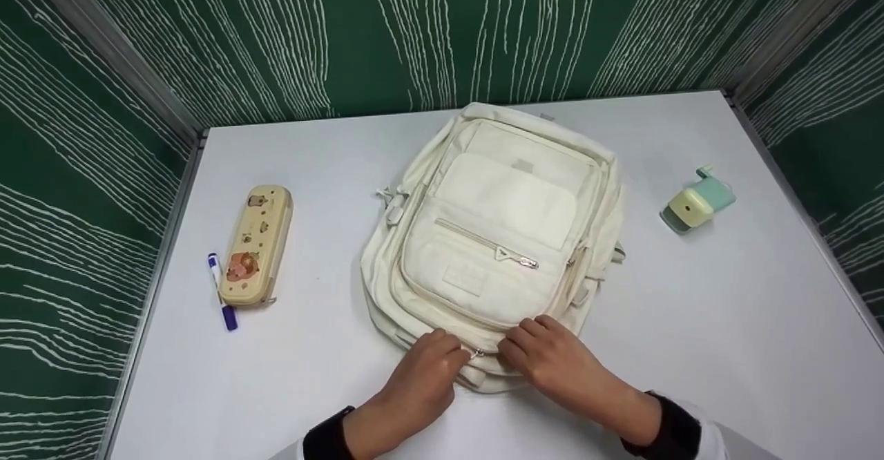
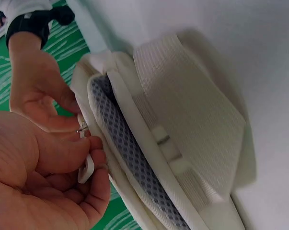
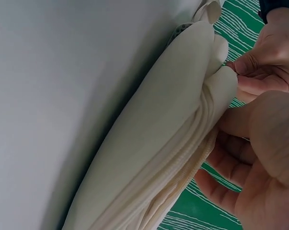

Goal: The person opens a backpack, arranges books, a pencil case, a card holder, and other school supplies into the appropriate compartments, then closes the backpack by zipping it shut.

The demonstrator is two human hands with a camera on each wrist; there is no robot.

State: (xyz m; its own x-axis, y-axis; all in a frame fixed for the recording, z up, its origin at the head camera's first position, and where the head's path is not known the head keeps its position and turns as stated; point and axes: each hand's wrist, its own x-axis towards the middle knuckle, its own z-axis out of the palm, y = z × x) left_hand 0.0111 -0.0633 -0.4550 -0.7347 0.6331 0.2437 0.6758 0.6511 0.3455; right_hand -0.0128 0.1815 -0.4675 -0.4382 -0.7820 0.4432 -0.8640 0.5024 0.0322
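A cream backpack (image 1: 483,239) lies on the table with its front pocket facing up and its lower end toward the person. My left hand (image 1: 426,377) pinches a zipper pull (image 2: 86,170) at that lower end, its pale loop showing between thumb and fingers in the left wrist view. Close beside it, my right hand (image 1: 552,363) grips the fabric edge near the zipper, the thumb on one side and curled fingers on the other. Grey mesh padding (image 2: 127,143) and a wide webbing strap (image 2: 187,100) show on the backpack's back side.
To the left on the white table (image 1: 311,349) lies a yellow pencil case (image 1: 259,246) with animal pictures. A white marker with blue ends (image 1: 222,291) lies against it. A green and yellow pencil sharpener with a crank (image 1: 696,204) stands at right. Green walls (image 1: 442,32) enclose the table.
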